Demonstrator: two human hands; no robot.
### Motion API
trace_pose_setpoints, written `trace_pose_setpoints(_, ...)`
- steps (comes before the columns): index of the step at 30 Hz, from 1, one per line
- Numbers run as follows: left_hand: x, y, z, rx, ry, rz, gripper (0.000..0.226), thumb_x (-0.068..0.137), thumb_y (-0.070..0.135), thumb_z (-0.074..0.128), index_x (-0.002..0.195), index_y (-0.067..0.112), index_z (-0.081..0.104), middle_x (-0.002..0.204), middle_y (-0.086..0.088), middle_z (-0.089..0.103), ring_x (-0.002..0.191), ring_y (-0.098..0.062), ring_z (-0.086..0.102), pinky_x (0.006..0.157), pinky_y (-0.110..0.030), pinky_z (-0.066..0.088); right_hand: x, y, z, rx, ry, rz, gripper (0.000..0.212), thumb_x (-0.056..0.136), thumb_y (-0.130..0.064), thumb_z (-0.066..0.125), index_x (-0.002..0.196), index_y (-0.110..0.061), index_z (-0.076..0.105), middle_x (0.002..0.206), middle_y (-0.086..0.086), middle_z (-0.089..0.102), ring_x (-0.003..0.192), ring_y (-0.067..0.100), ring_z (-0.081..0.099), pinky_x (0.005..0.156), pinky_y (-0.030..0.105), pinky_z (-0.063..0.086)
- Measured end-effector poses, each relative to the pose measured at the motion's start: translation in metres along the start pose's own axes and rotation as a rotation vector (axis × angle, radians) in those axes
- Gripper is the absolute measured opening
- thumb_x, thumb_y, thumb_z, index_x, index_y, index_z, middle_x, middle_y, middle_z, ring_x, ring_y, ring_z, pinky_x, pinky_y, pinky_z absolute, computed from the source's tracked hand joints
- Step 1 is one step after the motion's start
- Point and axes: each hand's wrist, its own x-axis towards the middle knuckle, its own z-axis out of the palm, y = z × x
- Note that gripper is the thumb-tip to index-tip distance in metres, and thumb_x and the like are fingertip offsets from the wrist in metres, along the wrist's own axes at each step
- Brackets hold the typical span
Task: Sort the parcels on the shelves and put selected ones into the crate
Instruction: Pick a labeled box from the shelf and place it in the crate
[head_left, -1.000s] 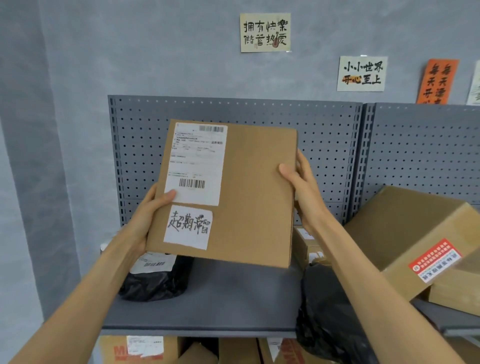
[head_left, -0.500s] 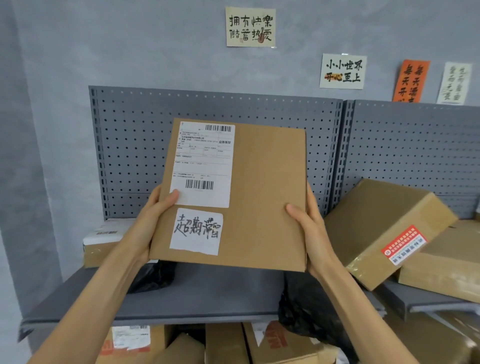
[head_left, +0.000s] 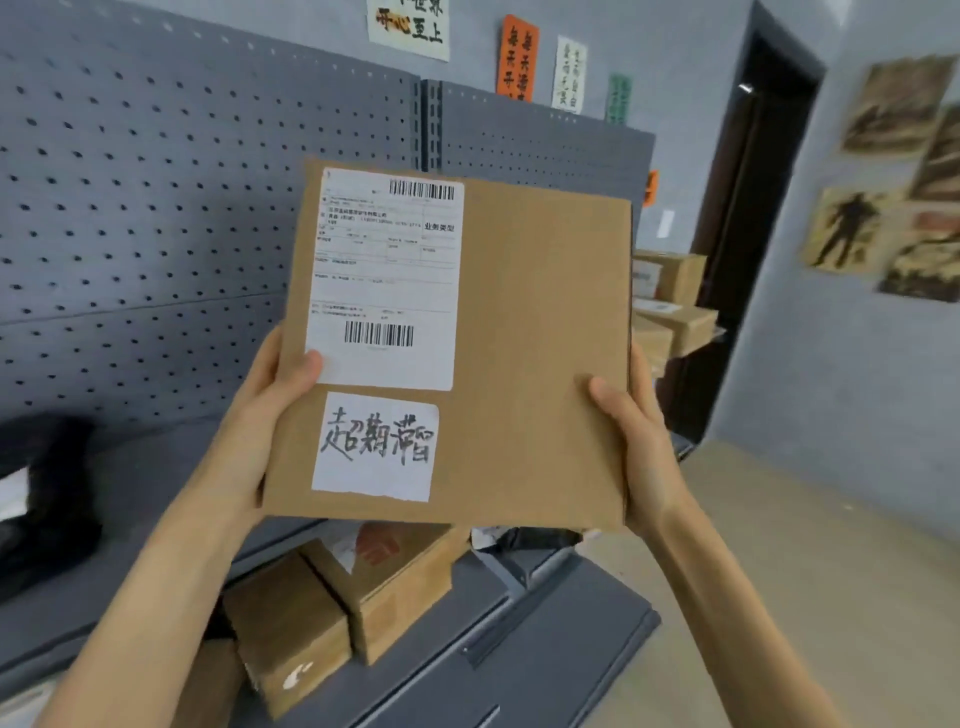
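Nearest the camera, two bare forearms reached up and forward. The left hand gripped the left edge of a flat cardboard parcel, thumb lying on the front at the corner of its printed shipping label; the right hand gripped the right edge, thumb on the front. The parcel was held upright in the air, touching no shelf. Under the shipping label sat a white sticker with handwritten characters.

Half a second before, the parcel faced the pegboard squarely above the shelf. By this moment the view had swung right: the pegboard ran off at an angle and a dark doorway and floor had come into sight. That probably meant the parcel had been picked out and was being carried away towards the crate, which was not in view.

Just below were small boxes on a lower shelf. Further back, stacked boxes stood beside the doorway.
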Motion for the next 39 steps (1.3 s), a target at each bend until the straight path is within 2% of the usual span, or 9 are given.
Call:
trace_pose_setpoints(2, -0.002, -0.017, 0.028, -0.034, -0.100, -0.035, 0.069, 0.060, 0.056, 0.072, 0.125, 0.046, 0.052, 0.104, 0.010, 0.074, 0.079, -0.012, 0.073, 0.054, -0.028, 0.058, -0.029, -0.012, -0.031, -0.082, 0.077, -0.014, 0.066, 0.086, -0.030, 0.055, 0.146, -0.044, 0.031, 0.141, -0.013, 0.051, 0.121, 0.014, 0.058, 0.092, 0.037, 0.054)
trace_pose_setpoints(5, -0.009, -0.044, 0.083, -0.092, -0.278, -0.099, 0.087, 0.037, 0.065, 0.084, 0.118, 0.051, 0.054, 0.102, 0.009, 0.074, 0.079, -0.015, 0.073, 0.054, -0.029, 0.058, -0.077, -0.035, -0.081, -0.178, 0.237, 0.007, 0.067, 0.086, -0.033, 0.056, 0.146, -0.046, 0.031, 0.143, -0.017, 0.048, 0.125, 0.013, 0.055, 0.097, 0.042, 0.051)
trace_pose_setpoints(8, -0.027, -0.065, 0.152, -0.197, -0.439, -0.204, 0.068, 0.057, 0.049, 0.079, 0.119, 0.049, 0.053, 0.105, 0.008, 0.074, 0.081, -0.014, 0.074, 0.054, -0.027, 0.057, -0.132, -0.065, -0.131, -0.250, 0.411, 0.000, 0.067, 0.086, -0.033, 0.057, 0.146, -0.047, 0.031, 0.146, -0.015, 0.045, 0.128, 0.016, 0.053, 0.102, 0.049, 0.047)
trace_pose_setpoints(10, -0.045, -0.075, 0.200, -0.213, -0.553, -0.244, 0.071, 0.055, 0.050, 0.079, 0.120, 0.050, 0.052, 0.102, 0.009, 0.075, 0.080, -0.014, 0.074, 0.053, -0.027, 0.057, -0.172, -0.087, -0.160, -0.273, 0.531, -0.007, 0.070, 0.086, -0.030, 0.057, 0.148, -0.046, 0.028, 0.147, -0.014, 0.044, 0.127, 0.015, 0.054, 0.102, 0.049, 0.047)
trace_pose_setpoints(16, -0.123, -0.086, 0.340, -0.240, -0.836, -0.302, 0.056, 0.076, 0.023, 0.060, 0.129, 0.038, 0.049, 0.098, 0.004, 0.075, 0.071, -0.016, 0.073, 0.051, -0.028, 0.057, -0.301, -0.160, -0.229, -0.339, 0.833, -0.061, 0.072, 0.082, -0.024, 0.058, 0.147, -0.040, 0.031, 0.139, -0.010, 0.055, 0.115, 0.015, 0.063, 0.083, 0.031, 0.057)
trace_pose_setpoints(20, -0.206, -0.090, 0.432, -0.282, -1.043, -0.351, 0.057, 0.072, 0.029, 0.063, 0.125, 0.047, 0.051, 0.104, 0.005, 0.074, 0.076, -0.018, 0.074, 0.054, -0.031, 0.059, -0.397, -0.210, -0.272, -0.408, 1.014, -0.071, 0.071, 0.082, -0.026, 0.058, 0.146, -0.044, 0.030, 0.135, -0.009, 0.055, 0.110, 0.015, 0.065, 0.079, 0.031, 0.057)
trace_pose_setpoints(30, -0.445, -0.110, 0.633, -0.303, -1.415, -0.518, 0.052, 0.079, 0.025, 0.058, 0.129, 0.039, 0.049, 0.111, 0.001, 0.072, 0.079, -0.025, 0.073, 0.059, -0.038, 0.061, -0.637, -0.311, -0.367, -0.536, 1.399, -0.021, 0.064, 0.081, -0.035, 0.057, 0.136, -0.053, 0.032, 0.135, -0.012, 0.050, 0.105, 0.008, 0.065, 0.076, 0.026, 0.057)
trace_pose_setpoints(33, -0.496, -0.115, 0.676, -0.281, -1.508, -0.547, 0.059, 0.080, 0.025, 0.058, 0.136, 0.037, 0.044, 0.113, 0.001, 0.071, 0.082, -0.025, 0.073, 0.062, -0.039, 0.061, -0.686, -0.326, -0.387, -0.549, 1.496, -0.020, 0.069, 0.080, -0.035, 0.058, 0.142, -0.048, 0.030, 0.136, -0.012, 0.050, 0.105, 0.008, 0.065, 0.076, 0.025, 0.056)
trace_pose_setpoints(39, -0.588, -0.134, 0.768, -0.201, -1.706, -0.599, 0.062, 0.075, 0.028, 0.062, 0.134, 0.038, 0.045, 0.104, 0.003, 0.074, 0.073, -0.022, 0.073, 0.053, -0.034, 0.059, -0.767, -0.338, -0.431, -0.521, 1.735, -0.020, 0.071, 0.079, -0.031, 0.059, 0.143, -0.043, 0.031, 0.135, -0.011, 0.052, 0.102, 0.006, 0.067, 0.074, 0.024, 0.056)
